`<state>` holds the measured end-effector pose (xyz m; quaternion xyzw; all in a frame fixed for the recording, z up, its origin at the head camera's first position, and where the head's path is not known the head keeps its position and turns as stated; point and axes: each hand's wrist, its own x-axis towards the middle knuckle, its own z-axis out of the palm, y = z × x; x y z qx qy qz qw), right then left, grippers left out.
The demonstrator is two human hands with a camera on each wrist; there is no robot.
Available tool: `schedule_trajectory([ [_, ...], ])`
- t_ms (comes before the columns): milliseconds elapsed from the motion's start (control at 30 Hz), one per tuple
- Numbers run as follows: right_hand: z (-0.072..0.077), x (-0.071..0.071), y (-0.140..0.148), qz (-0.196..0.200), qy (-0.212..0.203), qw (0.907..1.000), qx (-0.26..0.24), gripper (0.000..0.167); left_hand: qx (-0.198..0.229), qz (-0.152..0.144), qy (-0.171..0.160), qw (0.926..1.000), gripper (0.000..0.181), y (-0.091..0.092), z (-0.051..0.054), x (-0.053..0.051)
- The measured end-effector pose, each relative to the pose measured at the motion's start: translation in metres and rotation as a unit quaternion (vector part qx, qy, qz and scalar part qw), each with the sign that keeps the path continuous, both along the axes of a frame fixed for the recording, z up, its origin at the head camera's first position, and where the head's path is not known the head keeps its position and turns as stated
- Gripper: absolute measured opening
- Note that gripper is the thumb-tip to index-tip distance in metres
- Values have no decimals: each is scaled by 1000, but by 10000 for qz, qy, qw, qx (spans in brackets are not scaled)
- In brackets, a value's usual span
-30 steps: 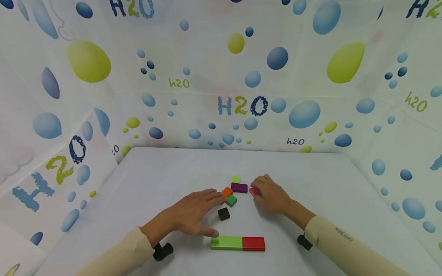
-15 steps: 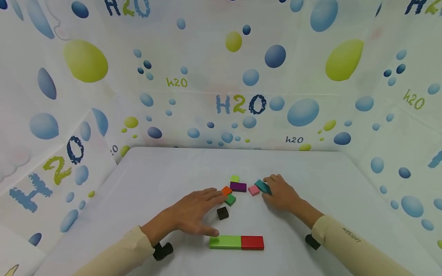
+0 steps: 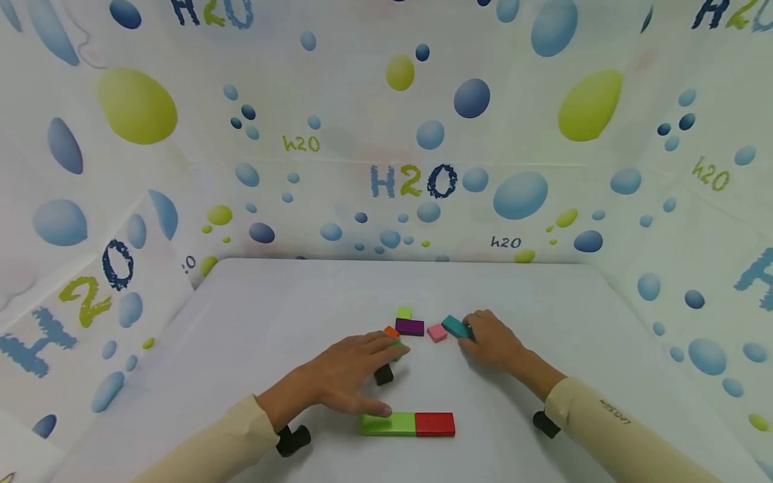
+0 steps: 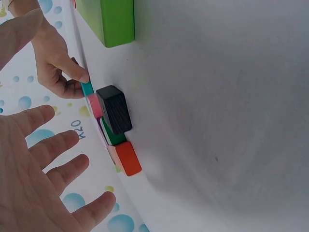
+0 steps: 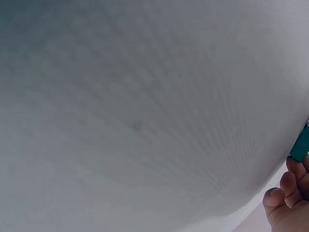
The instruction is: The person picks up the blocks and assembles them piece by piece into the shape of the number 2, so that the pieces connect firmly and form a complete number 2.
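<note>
My right hand [image 3: 492, 341] pinches one end of a teal block [image 3: 455, 327] on the white table, thumb on the near side. Left of that block lies a pink block [image 3: 437, 333]. With spread fingers, my left hand [image 3: 347, 372] hovers over an orange block [image 3: 391, 331], a partly covered green block and a black block [image 3: 383, 376]. Its thumb tip is over a long lime-green block [image 3: 395, 424], which lies end to end with a red block [image 3: 435, 424]. In the left wrist view, the black block [image 4: 114, 108] and orange block [image 4: 126, 158] stand apart from the left fingers.
A purple block [image 3: 410, 327] lies behind the green one, with a small lime block [image 3: 404, 312] at its far side. The white table [image 3: 290, 288] ends at a back wall of bubble-printed cloth [image 3: 338, 80]. Similar cloth covers both sides.
My right hand has let go of the pink block, moved right and taken hold of the teal block. My left hand has shifted slightly right, covering more of the green and black blocks.
</note>
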<state>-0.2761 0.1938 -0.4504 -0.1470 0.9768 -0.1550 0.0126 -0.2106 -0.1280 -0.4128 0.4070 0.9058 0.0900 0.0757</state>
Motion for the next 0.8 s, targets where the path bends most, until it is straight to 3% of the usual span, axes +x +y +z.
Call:
schedule_trajectory([
  [333, -2, 1, -6, -3, 330, 9989, -324, 36, -31, 71, -30, 10000, 90, -2, 0, 3],
  [633, 0, 14, -27, 362, 750, 9941, -691, 33, 3, 176, -79, 9998, 88, -11, 1, 10],
  [800, 2, 26, -41, 832, 805, 9905, -745, 34, 17, 257, -128, 9996, 89, -17, 1, 13],
])
